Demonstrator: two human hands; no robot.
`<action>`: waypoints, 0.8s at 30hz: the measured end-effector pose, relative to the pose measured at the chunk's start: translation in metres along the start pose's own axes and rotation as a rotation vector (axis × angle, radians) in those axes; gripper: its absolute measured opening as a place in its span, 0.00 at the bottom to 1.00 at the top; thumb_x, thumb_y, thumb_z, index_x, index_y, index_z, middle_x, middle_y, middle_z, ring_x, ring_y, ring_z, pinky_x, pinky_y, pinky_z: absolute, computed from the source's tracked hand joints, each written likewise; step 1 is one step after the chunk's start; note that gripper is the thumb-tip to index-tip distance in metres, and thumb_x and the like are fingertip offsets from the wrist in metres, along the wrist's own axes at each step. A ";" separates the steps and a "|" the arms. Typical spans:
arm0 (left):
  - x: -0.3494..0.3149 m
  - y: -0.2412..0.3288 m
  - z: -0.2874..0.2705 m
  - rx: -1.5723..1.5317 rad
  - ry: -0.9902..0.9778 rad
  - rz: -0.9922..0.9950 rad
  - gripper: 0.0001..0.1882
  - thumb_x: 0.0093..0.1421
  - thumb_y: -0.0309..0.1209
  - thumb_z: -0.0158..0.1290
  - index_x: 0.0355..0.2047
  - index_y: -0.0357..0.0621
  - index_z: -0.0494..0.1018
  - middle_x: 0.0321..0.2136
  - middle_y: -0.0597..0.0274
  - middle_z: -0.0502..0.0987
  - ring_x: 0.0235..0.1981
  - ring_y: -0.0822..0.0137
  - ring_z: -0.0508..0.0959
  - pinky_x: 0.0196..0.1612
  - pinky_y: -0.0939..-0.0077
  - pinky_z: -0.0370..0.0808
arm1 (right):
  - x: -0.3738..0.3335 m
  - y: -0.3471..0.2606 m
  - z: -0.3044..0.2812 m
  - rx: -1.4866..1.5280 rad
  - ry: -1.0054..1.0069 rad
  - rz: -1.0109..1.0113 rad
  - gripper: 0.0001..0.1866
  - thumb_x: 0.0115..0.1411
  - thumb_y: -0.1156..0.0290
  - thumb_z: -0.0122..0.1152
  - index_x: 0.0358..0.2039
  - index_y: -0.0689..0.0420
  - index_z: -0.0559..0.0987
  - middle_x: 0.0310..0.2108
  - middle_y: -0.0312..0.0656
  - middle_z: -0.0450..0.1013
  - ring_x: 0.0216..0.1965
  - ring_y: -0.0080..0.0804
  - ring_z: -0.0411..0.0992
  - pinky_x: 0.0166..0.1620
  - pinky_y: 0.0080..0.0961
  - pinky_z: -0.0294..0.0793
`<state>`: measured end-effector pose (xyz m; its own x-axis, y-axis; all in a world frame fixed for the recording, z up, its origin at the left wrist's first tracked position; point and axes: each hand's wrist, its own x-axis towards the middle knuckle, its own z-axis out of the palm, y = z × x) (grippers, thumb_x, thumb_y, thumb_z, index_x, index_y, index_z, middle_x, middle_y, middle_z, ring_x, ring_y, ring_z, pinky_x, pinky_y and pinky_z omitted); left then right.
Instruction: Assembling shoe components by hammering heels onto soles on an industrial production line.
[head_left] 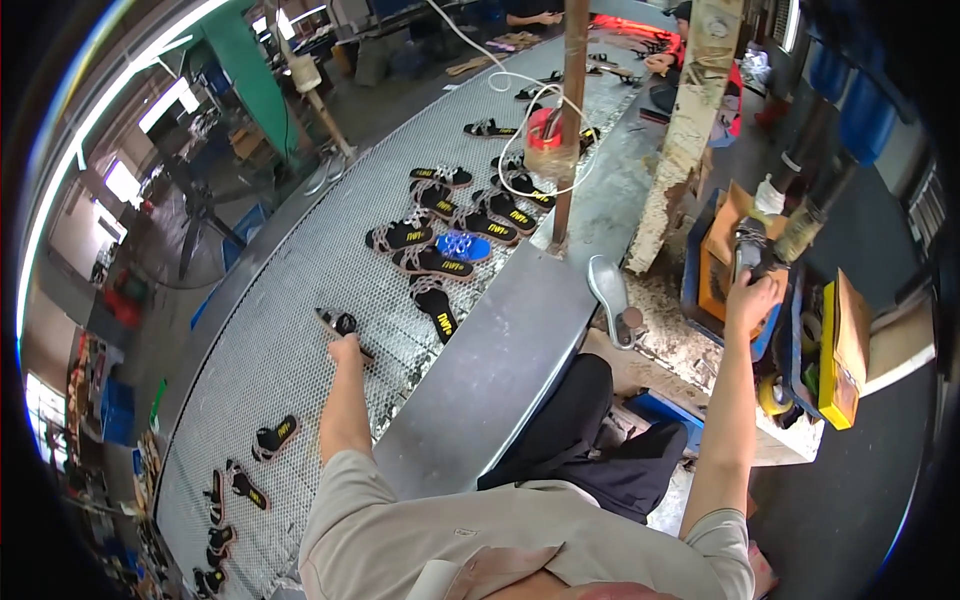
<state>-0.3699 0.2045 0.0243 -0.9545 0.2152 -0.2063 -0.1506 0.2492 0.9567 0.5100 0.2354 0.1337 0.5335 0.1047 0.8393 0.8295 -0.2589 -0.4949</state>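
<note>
Nearest, beige shirt (450, 540) and dark trousers (590, 440), seated at the right edge of a curved mesh belt (290, 330). Beside that edge, a grey metal ledge (500, 350) with a rusty post (570, 120) rising from it. Mid-belt, a cluster of black sandals (450, 225) around one blue sandal (463, 245); more pairs (235, 490) toward the near left edge. Left hand (346, 348) stretched over the belt, fingers closed on a single black sandal (338, 327), just short of the cluster. Right hand (750, 298) raised off the belt to the right, fingers wrapped round a dark sandal (748, 250) before an orange box (722, 265).
</note>
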 end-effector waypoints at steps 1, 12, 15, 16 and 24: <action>-0.018 0.015 0.011 -0.067 -0.073 0.138 0.18 0.55 0.23 0.62 0.44 0.26 0.72 0.35 0.45 0.82 0.30 0.52 0.85 0.31 0.56 0.82 | -0.002 0.004 -0.002 0.102 0.029 -0.020 0.21 0.63 0.61 0.64 0.39 0.71 0.81 0.45 0.62 0.78 0.55 0.63 0.72 0.62 0.55 0.66; -0.412 -0.083 0.044 -0.715 -1.335 -0.310 0.27 0.66 0.57 0.62 0.48 0.46 0.74 0.35 0.61 0.81 0.32 0.65 0.81 0.36 0.67 0.81 | -0.192 -0.133 -0.168 1.153 -0.508 0.241 0.12 0.68 0.73 0.63 0.50 0.63 0.79 0.47 0.44 0.77 0.49 0.33 0.75 0.55 0.32 0.73; -0.453 -0.099 0.015 -0.936 -1.473 -0.297 0.35 0.71 0.62 0.50 0.61 0.44 0.72 0.50 0.56 0.81 0.52 0.62 0.80 0.57 0.61 0.78 | -0.254 -0.180 -0.181 1.292 -0.752 0.258 0.15 0.66 0.71 0.65 0.49 0.66 0.78 0.45 0.47 0.78 0.49 0.39 0.76 0.56 0.35 0.73; -0.453 -0.100 0.001 -0.971 -1.416 -0.228 0.36 0.72 0.62 0.48 0.63 0.44 0.70 0.53 0.56 0.81 0.55 0.62 0.79 0.60 0.61 0.77 | -0.269 -0.199 -0.191 1.312 -0.805 0.257 0.18 0.64 0.70 0.67 0.50 0.68 0.78 0.44 0.51 0.78 0.49 0.45 0.76 0.55 0.38 0.74; -0.235 -0.090 -0.076 -1.276 -0.874 -0.160 0.33 0.73 0.61 0.47 0.59 0.46 0.73 0.55 0.58 0.80 0.55 0.55 0.81 0.61 0.53 0.77 | -0.324 -0.246 -0.267 1.395 -1.211 -0.029 0.11 0.63 0.68 0.69 0.40 0.63 0.82 0.43 0.48 0.76 0.46 0.41 0.77 0.51 0.35 0.75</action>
<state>-0.1513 0.0598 0.0020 -0.5348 0.8426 0.0630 -0.7772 -0.5197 0.3548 0.0890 0.0093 0.0438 -0.1920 0.8056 0.5605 0.0210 0.5744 -0.8183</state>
